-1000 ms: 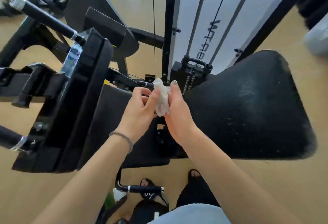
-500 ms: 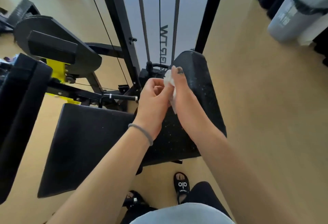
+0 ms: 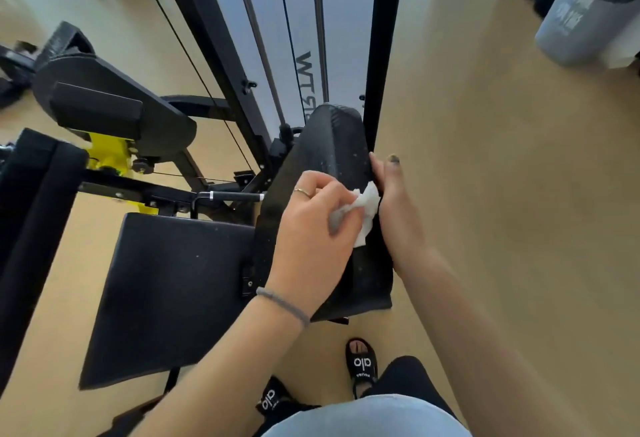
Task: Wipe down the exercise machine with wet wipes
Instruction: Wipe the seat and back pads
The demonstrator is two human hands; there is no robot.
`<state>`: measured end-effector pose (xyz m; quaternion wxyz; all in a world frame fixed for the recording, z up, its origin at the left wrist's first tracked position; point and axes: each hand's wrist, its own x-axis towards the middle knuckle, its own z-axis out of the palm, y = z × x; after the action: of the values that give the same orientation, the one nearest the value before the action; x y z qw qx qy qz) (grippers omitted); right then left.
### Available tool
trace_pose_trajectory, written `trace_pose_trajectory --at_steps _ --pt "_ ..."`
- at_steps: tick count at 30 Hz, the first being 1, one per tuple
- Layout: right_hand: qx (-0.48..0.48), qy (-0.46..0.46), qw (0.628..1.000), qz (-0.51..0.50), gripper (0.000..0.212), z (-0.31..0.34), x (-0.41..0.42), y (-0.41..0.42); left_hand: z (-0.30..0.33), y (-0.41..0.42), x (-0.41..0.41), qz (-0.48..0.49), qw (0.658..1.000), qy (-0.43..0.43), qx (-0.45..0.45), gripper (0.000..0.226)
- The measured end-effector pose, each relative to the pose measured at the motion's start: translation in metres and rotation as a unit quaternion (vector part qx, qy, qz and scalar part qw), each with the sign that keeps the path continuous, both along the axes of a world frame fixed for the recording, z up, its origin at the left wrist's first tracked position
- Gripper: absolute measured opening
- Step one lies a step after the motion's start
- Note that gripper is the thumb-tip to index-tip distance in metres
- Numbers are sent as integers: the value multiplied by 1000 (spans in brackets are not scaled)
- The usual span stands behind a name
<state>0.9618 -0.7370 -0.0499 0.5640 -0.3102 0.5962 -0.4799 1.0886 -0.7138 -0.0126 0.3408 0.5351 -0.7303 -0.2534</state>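
Both hands on the back pad, wipe between them

Left hand (image 3: 311, 225) pinches the white wipe (image 3: 363, 210) against the black back pad (image 3: 329, 149); right hand (image 3: 398, 204) lies along the pad's right edge, seat pad (image 3: 166, 298) alongside.

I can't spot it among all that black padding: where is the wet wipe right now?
The wet wipe sits just right of centre in the head view, held between the left hand and the right hand, against the upright back pad.

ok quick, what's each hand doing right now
Left hand: fingers curled round the white wipe, holding it against the black back pad.
Right hand: fingers straight, flat against the pad's right edge, gripping nothing.
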Motion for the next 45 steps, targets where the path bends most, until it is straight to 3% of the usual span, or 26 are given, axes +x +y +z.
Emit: trace_pose_trajectory --at_steps 5,13,19,21,26,29,34,36,39,42,45 --pt "-29 -53 998 -17 58 -13 -14 -8 7 33 5 -37 998 -45 -24 9" --pt "18 17 999 -38 60 -25 -19 -35 9 -70 -31 38 991 -122 -31 10" --pt "1 82 995 -63 61 -36 -13 -37 25 4 2 -201 951 -225 -68 7" --pt "-26 129 989 -70 59 -37 -13 -37 28 0 4 -236 934 -251 -95 9" --pt "-53 248 966 -54 50 -39 -11 -36 20 -81 -27 -111 930 -330 -118 16" --pt "-65 255 963 -51 49 -42 -12 -36 20 -103 -38 -84 936 -330 -87 18" --pt "-65 190 978 -60 48 -46 -10 -37 38 -42 -11 -290 902 -314 -64 13" --pt "-65 197 976 -60 49 -46 -9 -40 39 -37 -6 -322 898 -291 -73 13" --pt "-67 201 976 -55 44 -46 -10 -39 33 -79 -21 -289 893 -331 -99 23" --pt "-66 246 966 -54 48 -45 -11 -38 28 -135 -41 -194 888 -401 -113 25" --pt "-69 250 964 -59 49 -44 -10 -39 31 -159 -48 -123 898 -405 -119 25"
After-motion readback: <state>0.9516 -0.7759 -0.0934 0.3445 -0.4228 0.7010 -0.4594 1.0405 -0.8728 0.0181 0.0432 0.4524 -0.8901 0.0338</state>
